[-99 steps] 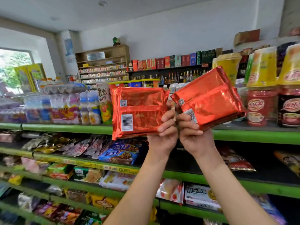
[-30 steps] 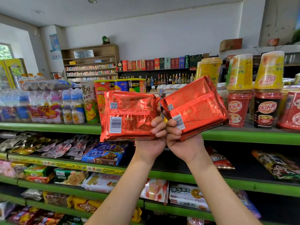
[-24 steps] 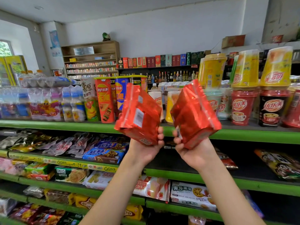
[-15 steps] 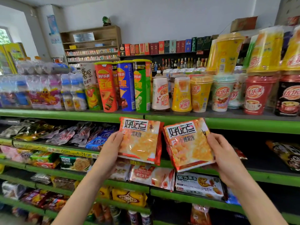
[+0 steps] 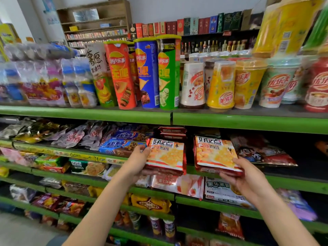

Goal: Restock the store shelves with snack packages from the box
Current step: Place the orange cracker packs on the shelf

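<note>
Head view: both hands, left (image 5: 137,161) and right (image 5: 245,176), each grip apparently stacked cracker packs (image 5: 166,157).

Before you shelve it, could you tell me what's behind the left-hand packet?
Behind the left packet sit stacked red packs of similar wrapping; the packet hides the shelf space lower down.

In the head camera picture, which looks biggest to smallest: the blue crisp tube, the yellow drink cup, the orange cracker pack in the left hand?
1. Blue crisp tube
2. Orange cracker pack, nearer the camera, so unsure
3. Yellow drink cup
</note>
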Available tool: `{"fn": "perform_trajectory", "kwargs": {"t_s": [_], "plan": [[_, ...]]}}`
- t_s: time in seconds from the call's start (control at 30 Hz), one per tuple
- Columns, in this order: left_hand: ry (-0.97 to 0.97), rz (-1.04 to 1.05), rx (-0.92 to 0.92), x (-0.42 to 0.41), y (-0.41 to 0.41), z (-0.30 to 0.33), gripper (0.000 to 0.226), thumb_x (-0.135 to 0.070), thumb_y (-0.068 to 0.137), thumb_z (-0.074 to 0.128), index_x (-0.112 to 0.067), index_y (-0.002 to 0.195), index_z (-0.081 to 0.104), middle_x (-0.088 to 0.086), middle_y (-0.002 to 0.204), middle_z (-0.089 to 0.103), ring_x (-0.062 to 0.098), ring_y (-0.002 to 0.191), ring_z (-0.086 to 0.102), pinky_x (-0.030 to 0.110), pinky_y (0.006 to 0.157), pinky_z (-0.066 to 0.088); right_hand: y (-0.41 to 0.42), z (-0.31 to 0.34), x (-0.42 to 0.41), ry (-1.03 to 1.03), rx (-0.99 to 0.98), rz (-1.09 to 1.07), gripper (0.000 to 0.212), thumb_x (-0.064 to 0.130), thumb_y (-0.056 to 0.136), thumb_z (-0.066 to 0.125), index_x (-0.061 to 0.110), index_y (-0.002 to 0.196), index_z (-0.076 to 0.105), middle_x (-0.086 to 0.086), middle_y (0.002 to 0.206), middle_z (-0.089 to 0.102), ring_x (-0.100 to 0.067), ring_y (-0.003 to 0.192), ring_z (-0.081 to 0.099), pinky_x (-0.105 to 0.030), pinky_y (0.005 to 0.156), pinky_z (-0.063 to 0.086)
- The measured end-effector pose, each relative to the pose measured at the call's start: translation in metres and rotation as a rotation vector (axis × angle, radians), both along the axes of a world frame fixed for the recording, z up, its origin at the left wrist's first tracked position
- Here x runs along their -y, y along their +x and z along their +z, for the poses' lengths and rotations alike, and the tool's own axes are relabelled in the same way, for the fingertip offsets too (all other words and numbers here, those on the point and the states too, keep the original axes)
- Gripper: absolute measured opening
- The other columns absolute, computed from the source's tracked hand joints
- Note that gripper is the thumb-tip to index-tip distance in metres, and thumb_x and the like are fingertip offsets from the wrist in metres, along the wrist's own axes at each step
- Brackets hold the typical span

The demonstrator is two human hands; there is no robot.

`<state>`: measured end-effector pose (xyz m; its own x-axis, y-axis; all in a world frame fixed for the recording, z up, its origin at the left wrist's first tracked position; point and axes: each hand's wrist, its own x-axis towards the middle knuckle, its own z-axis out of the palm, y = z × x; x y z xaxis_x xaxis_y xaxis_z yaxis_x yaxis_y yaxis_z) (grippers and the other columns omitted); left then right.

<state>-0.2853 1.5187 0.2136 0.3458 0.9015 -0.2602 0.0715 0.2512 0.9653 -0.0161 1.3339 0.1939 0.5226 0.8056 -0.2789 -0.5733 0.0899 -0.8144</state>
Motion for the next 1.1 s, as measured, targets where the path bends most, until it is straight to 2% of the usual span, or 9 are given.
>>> {"fn": "perform_trajectory", "kwargs": {"t_s": [0.2, 0.4, 0.5, 0.6, 0.7, 0.77, 0.87, 0.97, 1.1], "plan": [[-0.073, -0.023, 0.026, -0.051, 0.045, -0.001, 0.031, -0.022, 0.108, 0.043, -0.021, 0.139, 0.040, 0.012, 0.126, 0.058, 0.028, 0.088, 0.065, 0.031, 0.043, 0.057, -0.011, 0.007, -0.059, 0.028, 0.008, -0.043, 0.049, 0.008, 0.099, 0.055, 0.017, 0.144, 0.038, -0.016, 0.116, 0.061, -0.026, 0.074, 0.076, -0.035, 0.058, 0.061], [-0.072, -0.078, -0.031, -0.078, 0.053, -0.021, 0.030, -0.023, 0.105, 0.044, -0.012, 0.131, 0.054, 0.013, 0.138, 0.059, 0.029, 0.121, 0.059, 0.032, 0.060, 0.061, -0.034, 0.014, -0.121, -0.048, 0.110, -0.037, 0.036, 0.012, 0.102, 0.052, 0.023, 0.136, 0.046, -0.012, 0.122, 0.061, -0.028, 0.092, 0.068, -0.033, 0.055, 0.060], [0.009, -0.111, -0.083, -0.076, 0.048, -0.024, 0.045, -0.046, 0.102, 0.046, -0.018, 0.137, 0.054, 0.008, 0.136, 0.061, 0.026, 0.124, 0.058, 0.039, 0.086, 0.058, -0.051, 0.008, -0.136, -0.301, 0.634, 0.095, 0.039, 0.029, 0.105, 0.047, 0.025, 0.143, 0.043, -0.004, 0.134, 0.057, -0.019, 0.095, 0.067, -0.035, 0.074, 0.060], [0.115, -0.173, -0.131, -0.073, 0.039, -0.034, 0.065, -0.057, 0.096, 0.051, -0.025, 0.151, 0.039, -0.001, 0.143, 0.055, 0.022, 0.128, 0.054, 0.043, 0.110, 0.045, -0.057, -0.003, -0.142, -0.486, 1.119, 0.253, 0.050, 0.051, 0.097, 0.050, 0.028, 0.141, 0.044, -0.003, 0.144, 0.051, -0.024, 0.126, 0.052, -0.036, 0.102, 0.042], [0.253, -0.339, -0.201, -0.071, 0.034, -0.039, 0.092, -0.063, 0.080, 0.068, -0.040, 0.156, 0.021, -0.019, 0.136, 0.045, 0.007, 0.126, 0.044, 0.030, 0.108, 0.034, -0.060, -0.003, -0.146, -0.425, 1.071, 0.331, 0.063, 0.059, 0.089, 0.059, 0.030, 0.142, 0.041, 0.004, 0.142, 0.051, -0.017, 0.123, 0.051, -0.032, 0.102, 0.040], [0.288, -0.358, -0.193, -0.075, 0.037, -0.040, 0.095, -0.053, 0.080, 0.075, -0.036, 0.157, 0.022, -0.024, 0.133, 0.045, 0.000, 0.120, 0.046, 0.021, 0.101, 0.034, -0.067, -0.003, -0.152, -0.366, 1.018, 0.412, 0.083, 0.054, 0.084, 0.068, 0.031, 0.152, 0.025, 0.010, 0.135, 0.053, -0.015, 0.120, 0.054, -0.029, 0.100, 0.043], [0.273, -0.333, -0.124, -0.085, 0.046, -0.041, 0.087, -0.023, 0.086, 0.077, -0.026, 0.157, 0.027, -0.006, 0.138, 0.057, 0.012, 0.123, 0.057, 0.032, 0.109, 0.044, -0.072, -0.012, -0.163, -0.341, 1.119, 0.440, 0.112, 0.030, 0.081, 0.078, 0.033, 0.158, -0.004, 0.001, 0.144, 0.046, -0.020, 0.125, 0.053, -0.034, 0.106, 0.045], [0.262, -0.301, -0.115, -0.088, 0.054, -0.043, 0.083, -0.016, 0.086, 0.077, -0.027, 0.154, 0.032, -0.002, 0.132, 0.060, 0.017, 0.119, 0.060, 0.037, 0.106, 0.048, -0.066, -0.020, -0.166, -0.374, 1.198, 0.301, 0.102, 0.015, 0.083, 0.075, 0.038, 0.157, 0.009, -0.009, 0.149, 0.036, -0.024, 0.126, 0.048, -0.029, 0.103, 0.042], [0.187, -0.165, -0.022, -0.089, 0.060, -0.039, 0.077, -0.007, 0.082, 0.076, -0.027, 0.149, 0.043, 0.004, 0.133, 0.062, 0.022, 0.118, 0.061, 0.039, 0.104, 0.051, -0.061, -0.024, -0.177, -0.373, 1.206, 0.255, 0.097, 0.016, 0.081, 0.078, 0.039, 0.156, 0.020, -0.009, 0.141, 0.043, -0.021, 0.118, 0.051, -0.024, 0.094, 0.039]]}}
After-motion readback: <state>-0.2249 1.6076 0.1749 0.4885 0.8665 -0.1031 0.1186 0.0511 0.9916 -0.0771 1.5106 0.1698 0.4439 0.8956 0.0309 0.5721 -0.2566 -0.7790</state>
